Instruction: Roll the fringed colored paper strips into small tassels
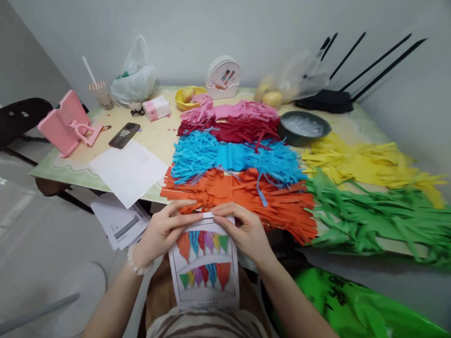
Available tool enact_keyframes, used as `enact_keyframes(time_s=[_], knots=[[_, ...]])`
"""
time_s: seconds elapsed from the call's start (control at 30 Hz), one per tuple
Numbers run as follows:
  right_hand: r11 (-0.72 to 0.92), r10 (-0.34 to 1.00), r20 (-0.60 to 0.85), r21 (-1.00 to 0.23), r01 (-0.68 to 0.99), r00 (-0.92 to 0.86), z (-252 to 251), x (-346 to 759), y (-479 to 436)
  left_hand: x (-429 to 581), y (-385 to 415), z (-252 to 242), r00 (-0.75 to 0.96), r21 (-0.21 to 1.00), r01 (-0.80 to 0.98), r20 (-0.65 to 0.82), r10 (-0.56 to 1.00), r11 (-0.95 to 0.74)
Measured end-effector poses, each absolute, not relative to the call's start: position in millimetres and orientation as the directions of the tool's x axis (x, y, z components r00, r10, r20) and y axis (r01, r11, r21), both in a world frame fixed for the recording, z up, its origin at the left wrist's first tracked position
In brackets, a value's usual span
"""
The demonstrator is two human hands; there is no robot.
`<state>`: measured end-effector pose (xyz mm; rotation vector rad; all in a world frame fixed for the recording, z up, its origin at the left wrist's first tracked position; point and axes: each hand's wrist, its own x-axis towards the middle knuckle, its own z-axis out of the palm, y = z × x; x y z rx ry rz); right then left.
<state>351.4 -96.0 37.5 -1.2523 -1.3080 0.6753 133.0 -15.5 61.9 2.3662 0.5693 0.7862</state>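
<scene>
At far left a pink stand (pixel 66 124) is noted on the table (pixel 151 135), followed by a lidded cup (pixel 103 96) with a straw, a dark phone (pixel 124 135) lying flat, and a blank white sheet (pixel 129 171) overhanging the near edge. The left hand (pixel 163 233) is seen with thumb and fingers closed on the top edge of a printed sheet (pixel 205 263). This sheet, showing two rows of coloured pennants, is held over the lap, just in front of the table. Beyond it, orange (pixel 230 186), blue (pixel 232 156), red (pixel 229 131) and pink fringed bundles (pixel 241 110) are laid in rows. The same edge is pinched by the right hand (pixel 247 231), near the left fingertips. Further right, a dark bowl (pixel 305 137), then yellow (pixel 361 159) and green fringed bundles (pixel 394 215), are observed.
</scene>
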Motion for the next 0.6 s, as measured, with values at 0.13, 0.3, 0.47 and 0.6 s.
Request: enact_keyframes(time_s=[0.13, 0.3, 0.47, 0.6], knots=[[0.246, 0.925, 0.307, -0.934, 0.26, 0.226, 42, 348, -98, 135, -13, 72, 0.818, 0.481, 0.251, 0.359, 0.45, -0.84], [0.274, 0.919, 0.342, -0.911, 0.308, 0.195, 52, 346, -103, 147, -20, 87, 0.829, 0.264, 0.36, 0.35, 0.437, -0.895], [0.219, 0.932, 0.248, -0.966, 0.137, 0.265, 51, 338, -122, 147, -20, 101, 0.81, 0.264, 0.323, 0.42, 0.41, -0.909], [0.087, 0.975, 0.135, -0.963, 0.254, 0.177, 50, 339, -158, 143, -23, 116, 0.675, 0.37, 0.203, 0.618, 0.403, -0.907]])
